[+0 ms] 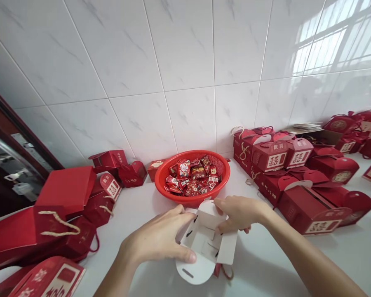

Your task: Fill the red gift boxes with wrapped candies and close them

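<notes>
An opened gift box [208, 239] with a white inside stands on the table in front of me, its flaps folded outward. My left hand [160, 235] grips its left side, with the thumb over the near rounded flap. On the far right corner, my right hand [236, 214] pinches the wall, thumb inside and fingers outside. The box appears to hold nothing; a twisted cord handle hangs at its near right. Just beyond it sits a red plastic basket [160, 187] heaped with wrapped candies [193, 177].
Red gift boxes [315, 208] with cord handles crowd the right side. More red boxes [64, 189] stand along the left. A white tiled wall [188, 53] rises behind the table [259, 264]. A dark door frame [21, 123] with keys is at far left.
</notes>
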The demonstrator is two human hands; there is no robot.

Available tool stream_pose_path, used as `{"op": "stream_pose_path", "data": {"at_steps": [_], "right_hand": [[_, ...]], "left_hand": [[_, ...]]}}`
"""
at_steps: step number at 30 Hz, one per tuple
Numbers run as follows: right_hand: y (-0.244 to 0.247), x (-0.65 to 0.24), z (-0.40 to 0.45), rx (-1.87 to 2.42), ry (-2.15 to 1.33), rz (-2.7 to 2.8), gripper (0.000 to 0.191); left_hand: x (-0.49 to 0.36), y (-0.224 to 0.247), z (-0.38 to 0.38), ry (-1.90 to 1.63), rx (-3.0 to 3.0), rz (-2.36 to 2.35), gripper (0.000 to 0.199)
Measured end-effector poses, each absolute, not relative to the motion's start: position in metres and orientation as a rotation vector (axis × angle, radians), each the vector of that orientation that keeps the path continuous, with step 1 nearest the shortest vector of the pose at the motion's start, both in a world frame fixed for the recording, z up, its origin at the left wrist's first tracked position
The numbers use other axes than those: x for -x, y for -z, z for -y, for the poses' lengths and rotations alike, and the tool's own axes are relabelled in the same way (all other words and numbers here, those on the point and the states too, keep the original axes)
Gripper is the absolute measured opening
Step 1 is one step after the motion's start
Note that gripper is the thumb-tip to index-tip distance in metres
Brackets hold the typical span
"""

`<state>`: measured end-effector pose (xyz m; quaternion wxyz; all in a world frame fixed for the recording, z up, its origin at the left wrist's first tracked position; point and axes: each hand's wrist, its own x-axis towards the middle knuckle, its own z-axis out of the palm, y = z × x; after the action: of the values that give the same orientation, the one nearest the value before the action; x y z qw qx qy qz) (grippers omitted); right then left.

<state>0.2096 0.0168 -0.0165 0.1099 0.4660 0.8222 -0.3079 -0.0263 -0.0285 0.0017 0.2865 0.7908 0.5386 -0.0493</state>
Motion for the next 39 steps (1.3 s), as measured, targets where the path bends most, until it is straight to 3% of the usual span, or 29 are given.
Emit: {"op": "stream_pose_path", "data": {"at_steps": [4,9,12,16,20,27,31,39], "right_hand": [[0.022,-0.213,-0.024,-1.39,0.916,-2.372,0.038],[0.021,-0.218,-0.031,-1.527,0.566,-2.686,0.026],[0.014,-0.226,-0.043,-1.632,0.541,-2.824,0.024],[0.011,-0.223,-0.08,-1.683,0.62,-3.034,0.02],[0.022,-0.193,-0.123,-1.568,0.67,-2.882,0.005],[0.048,-0.158,-0.155,-1.41,0.714,-2.699,0.047],[0.053,-0.161,-0.159,-1.417,0.674,-2.68,0.042],[0.059,-0.169,-0.16,-1.643,0.673,-2.89,0.049]], "left_hand": [[0.026,-0.001,0.028,0.121,-2.102,-1.45,0.069],[0.023,0.001,0.024,0.137,-2.091,-1.556,0.083],[0.024,0.001,0.022,0.153,-2.12,-1.557,0.088],[0.029,0.001,0.017,-0.016,-2.203,-1.509,0.068],[0.032,0.007,0.005,-0.347,-2.245,-1.476,0.039],[0.04,0.034,-0.033,-0.811,-2.254,-1.397,0.025],[0.04,0.044,-0.066,-0.692,-2.223,-1.384,0.028],[0.025,0.045,-0.122,0.077,-2.21,-1.348,0.023]]}}
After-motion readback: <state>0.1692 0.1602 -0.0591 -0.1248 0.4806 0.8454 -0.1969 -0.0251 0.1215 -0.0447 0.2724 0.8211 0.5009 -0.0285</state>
